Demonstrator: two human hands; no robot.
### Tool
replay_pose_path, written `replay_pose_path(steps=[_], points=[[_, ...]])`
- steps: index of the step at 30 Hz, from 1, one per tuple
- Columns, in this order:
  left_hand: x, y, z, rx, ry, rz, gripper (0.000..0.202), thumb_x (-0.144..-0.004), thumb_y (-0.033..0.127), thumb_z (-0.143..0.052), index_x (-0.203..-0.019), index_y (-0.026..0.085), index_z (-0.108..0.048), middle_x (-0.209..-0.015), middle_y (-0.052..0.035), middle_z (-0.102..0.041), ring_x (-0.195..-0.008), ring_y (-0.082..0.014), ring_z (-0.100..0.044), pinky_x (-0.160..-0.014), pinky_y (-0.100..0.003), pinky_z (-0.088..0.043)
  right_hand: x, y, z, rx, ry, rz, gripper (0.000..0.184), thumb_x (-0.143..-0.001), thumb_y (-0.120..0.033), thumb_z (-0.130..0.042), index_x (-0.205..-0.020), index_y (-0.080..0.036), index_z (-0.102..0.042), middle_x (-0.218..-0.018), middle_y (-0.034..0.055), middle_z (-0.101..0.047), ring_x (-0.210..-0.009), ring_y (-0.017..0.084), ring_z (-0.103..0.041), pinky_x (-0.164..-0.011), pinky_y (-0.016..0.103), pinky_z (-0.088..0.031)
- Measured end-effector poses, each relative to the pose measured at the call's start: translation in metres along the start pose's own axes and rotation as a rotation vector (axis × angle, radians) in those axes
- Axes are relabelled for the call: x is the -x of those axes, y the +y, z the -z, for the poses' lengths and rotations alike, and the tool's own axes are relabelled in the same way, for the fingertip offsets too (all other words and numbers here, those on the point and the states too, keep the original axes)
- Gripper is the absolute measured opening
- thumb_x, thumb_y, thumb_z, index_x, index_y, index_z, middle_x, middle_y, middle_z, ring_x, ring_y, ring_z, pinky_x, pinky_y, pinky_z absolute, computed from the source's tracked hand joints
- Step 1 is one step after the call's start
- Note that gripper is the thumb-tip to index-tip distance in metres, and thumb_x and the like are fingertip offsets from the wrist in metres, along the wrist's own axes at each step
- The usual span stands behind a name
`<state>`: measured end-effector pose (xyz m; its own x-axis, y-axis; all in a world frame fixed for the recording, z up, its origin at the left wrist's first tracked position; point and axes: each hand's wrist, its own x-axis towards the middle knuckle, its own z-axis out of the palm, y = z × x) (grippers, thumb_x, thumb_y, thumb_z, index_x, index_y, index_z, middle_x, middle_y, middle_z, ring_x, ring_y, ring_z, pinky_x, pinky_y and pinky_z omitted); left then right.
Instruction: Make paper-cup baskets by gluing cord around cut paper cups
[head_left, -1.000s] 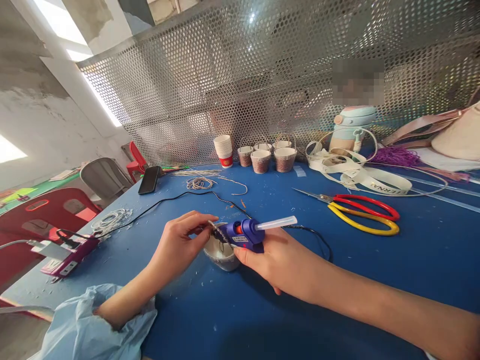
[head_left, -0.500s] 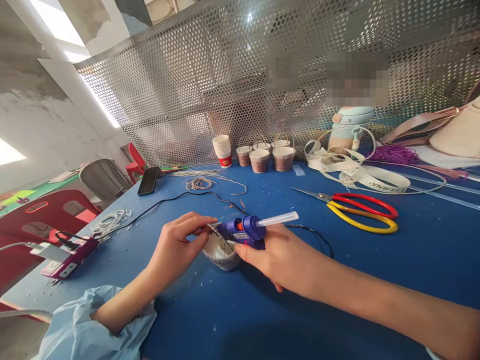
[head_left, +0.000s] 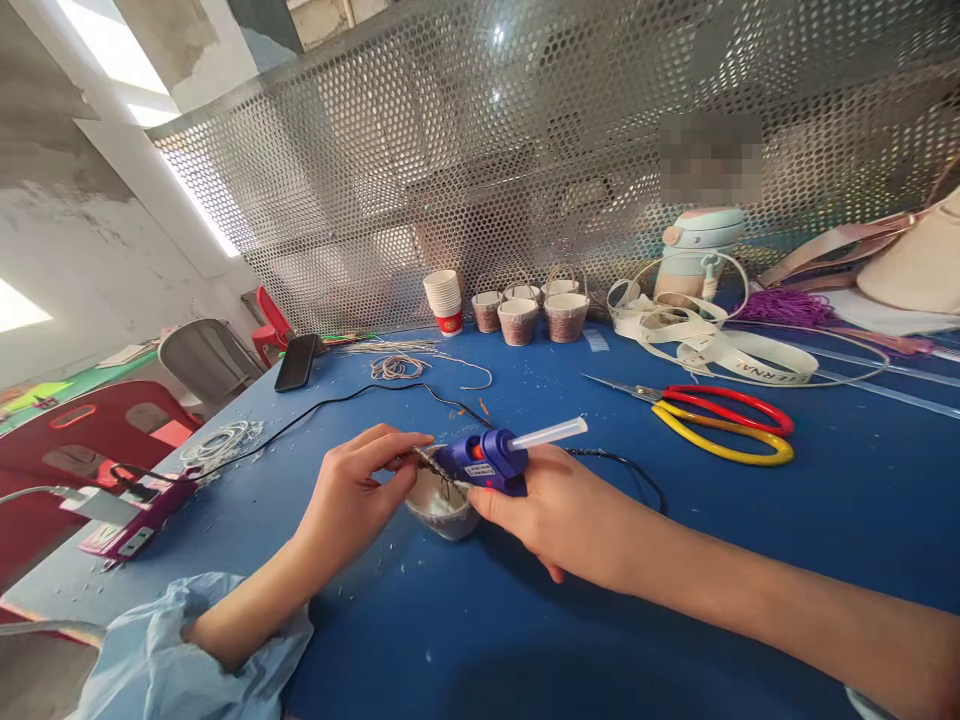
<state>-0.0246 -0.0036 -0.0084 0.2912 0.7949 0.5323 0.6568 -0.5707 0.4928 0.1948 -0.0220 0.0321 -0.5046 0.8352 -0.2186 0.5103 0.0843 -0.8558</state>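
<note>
Head view: left hand (head_left: 364, 475) pinching 1 cord (head_left: 430, 463), right hand (head_left: 566, 520) gripping 1 glue gun (head_left: 486, 462) at 1 cup (head_left: 448, 524).

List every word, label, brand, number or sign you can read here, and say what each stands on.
"TERNAL": on the pale ribbon; the word may start out of sight.
Glue gun: a white label with print too small to read.
Stacked cups: a mark on the red band, too small to read.
</note>
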Motion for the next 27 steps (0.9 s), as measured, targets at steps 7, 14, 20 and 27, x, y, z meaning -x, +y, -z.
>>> replay_pose_path(steps=[7,14,20,27], points=[[0.001,-0.001,0.0,-0.003,-0.008,0.008,0.027,-0.082,0.011,-0.053,-0.096,0.018,-0.075,-0.077,-0.0026,-0.067,-0.065,-0.0098,-0.059,-0.055,-0.017,-0.047,0.002,-0.004,0.002,-0.023,0.007,0.003,0.019,-0.089,-0.024,-0.049,-0.07,-0.02,-0.047,-0.044,-0.0094,-0.042,-0.036,0.007,-0.043,-0.042,0.019,-0.04],[0.0,0.0,-0.001,-0.033,0.014,-0.015,0.027,-0.081,0.01,-0.054,-0.096,0.018,-0.076,-0.071,-0.0011,-0.065,-0.062,-0.0095,-0.058,-0.058,-0.02,-0.048,-0.006,0.011,-0.003,-0.072,-0.001,0.061,0.02,-0.089,-0.028,-0.046,-0.071,-0.021,-0.046,-0.045,-0.0083,-0.044,-0.035,0.009,-0.045,-0.038,0.019,-0.039],[0.0,0.0,0.0,-0.017,0.008,-0.007,0.028,-0.081,0.011,-0.054,-0.096,0.018,-0.075,-0.076,-0.0026,-0.068,-0.064,-0.01,-0.06,-0.055,-0.018,-0.048,-0.004,0.008,-0.002,-0.066,-0.023,0.02,0.02,-0.088,-0.027,-0.047,-0.069,-0.021,-0.045,-0.043,-0.0087,-0.043,-0.035,0.008,-0.044,-0.038,0.019,-0.04],[0.0,0.001,0.0,-0.005,0.011,-0.016,0.027,-0.081,0.011,-0.054,-0.096,0.017,-0.076,-0.075,-0.0029,-0.067,-0.063,-0.0097,-0.059,-0.055,-0.017,-0.048,-0.004,0.014,-0.003,-0.081,0.022,0.062,0.024,-0.09,-0.029,-0.047,-0.067,-0.02,-0.046,-0.04,-0.0097,-0.041,-0.032,0.006,-0.043,-0.036,0.017,-0.038]])
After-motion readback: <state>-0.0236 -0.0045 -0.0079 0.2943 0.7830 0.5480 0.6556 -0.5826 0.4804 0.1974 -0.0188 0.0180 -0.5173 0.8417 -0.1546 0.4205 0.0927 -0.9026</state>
